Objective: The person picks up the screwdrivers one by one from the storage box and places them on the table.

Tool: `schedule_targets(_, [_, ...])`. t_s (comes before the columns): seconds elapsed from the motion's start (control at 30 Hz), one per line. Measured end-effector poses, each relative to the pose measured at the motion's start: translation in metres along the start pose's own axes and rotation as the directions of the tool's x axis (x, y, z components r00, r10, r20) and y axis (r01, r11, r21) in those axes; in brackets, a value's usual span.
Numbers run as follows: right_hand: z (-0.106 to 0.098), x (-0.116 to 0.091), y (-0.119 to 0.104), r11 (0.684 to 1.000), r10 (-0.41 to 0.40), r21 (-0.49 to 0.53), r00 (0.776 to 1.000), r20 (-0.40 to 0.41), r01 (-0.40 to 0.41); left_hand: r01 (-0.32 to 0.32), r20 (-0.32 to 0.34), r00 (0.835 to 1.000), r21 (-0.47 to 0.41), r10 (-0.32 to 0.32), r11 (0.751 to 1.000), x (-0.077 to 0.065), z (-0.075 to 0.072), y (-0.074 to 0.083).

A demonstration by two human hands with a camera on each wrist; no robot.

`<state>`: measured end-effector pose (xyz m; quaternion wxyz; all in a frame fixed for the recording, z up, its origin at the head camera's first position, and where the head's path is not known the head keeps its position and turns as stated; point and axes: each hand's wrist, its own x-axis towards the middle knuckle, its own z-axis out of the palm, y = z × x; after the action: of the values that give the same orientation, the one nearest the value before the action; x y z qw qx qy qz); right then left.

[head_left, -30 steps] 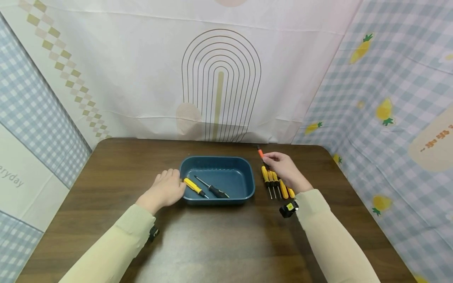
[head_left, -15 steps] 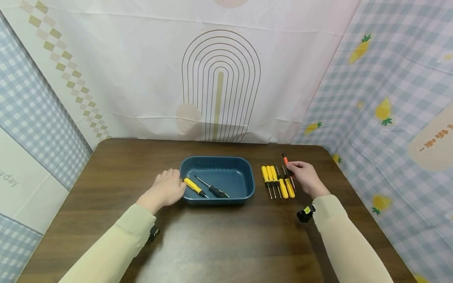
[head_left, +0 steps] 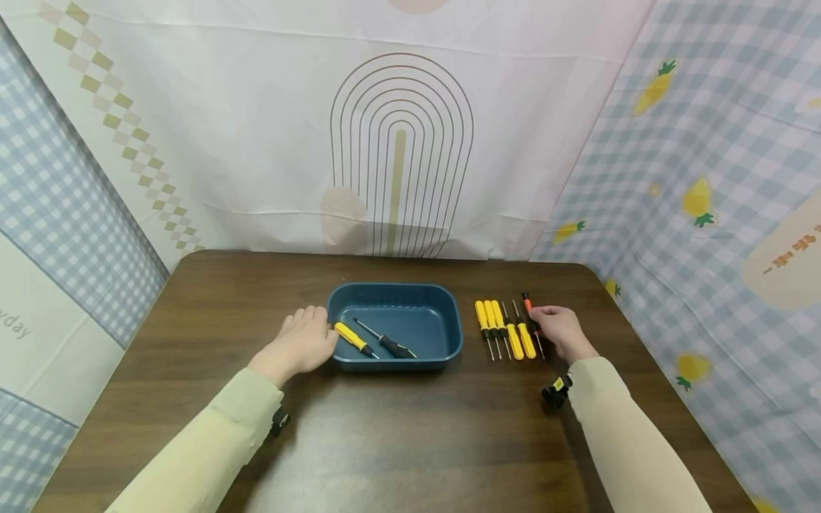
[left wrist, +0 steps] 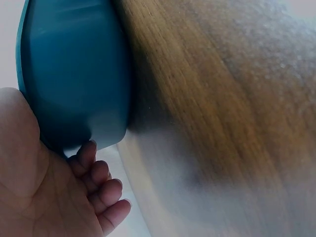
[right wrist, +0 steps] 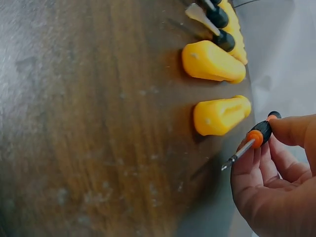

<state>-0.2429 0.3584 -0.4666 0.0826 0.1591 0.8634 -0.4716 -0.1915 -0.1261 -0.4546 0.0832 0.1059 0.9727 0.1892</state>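
Note:
My left hand (head_left: 300,340) grips the left end of a dark blue tray (head_left: 417,317). In the left wrist view its thumb lies at the rim and its curled fingertips (left wrist: 98,173) are by the outer wall. Inside the tray lie a yellow-handled screwdriver (head_left: 349,336) and a black-handled screwdriver (head_left: 394,348). My right hand (head_left: 558,331) pinches an orange-and-black screwdriver (right wrist: 264,129) by its handle, the tip pointing toward me. That screwdriver is just right of a row of several yellow-handled screwdrivers (head_left: 482,313). Whether it touches the table I cannot tell.
The row lies on the brown wooden table (head_left: 410,442) to the tray's right, some handles pointing away from me and two toward me. A patterned white cloth (head_left: 276,142) hangs behind the table. Checked cloth (head_left: 725,271) hangs along the right side.
My right hand has carried the orange-and-black screwdriver rightward, from above the row to its right end, then slightly nearer me. My left hand and the tray have stayed put.

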Motion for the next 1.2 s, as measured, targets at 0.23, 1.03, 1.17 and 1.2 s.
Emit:
schedule_targets(0.23, [0.004, -0.001, 0.000, 0.999, -0.020, -0.046, 1.000, -0.003, 0.019, 0.001, 0.002, 1.000, 0.001, -0.001, 1.000, 0.001, 0.000, -0.002])
schedule_targets(1.03, [0.011, -0.008, -0.005, 0.982, -0.070, -0.177, 0.997, -0.028, 0.064, -0.004, -0.003, 1.000, 0.001, 0.004, 1.000, 0.001, 0.001, -0.001])
schedule_targets(1.17, [0.011, -0.009, -0.006, 0.981, -0.071, -0.182, 0.997, -0.031, 0.064, -0.002, -0.004, 1.000, 0.000, 0.002, 1.000, 0.000, 0.000, 0.000])
schedule_targets(1.2, [0.011, -0.009, -0.007, 0.981, -0.070, -0.181, 0.997, -0.032, 0.064, 0.000, -0.004, 1.000, -0.001, 0.000, 1.000, 0.000, 0.000, 0.000])
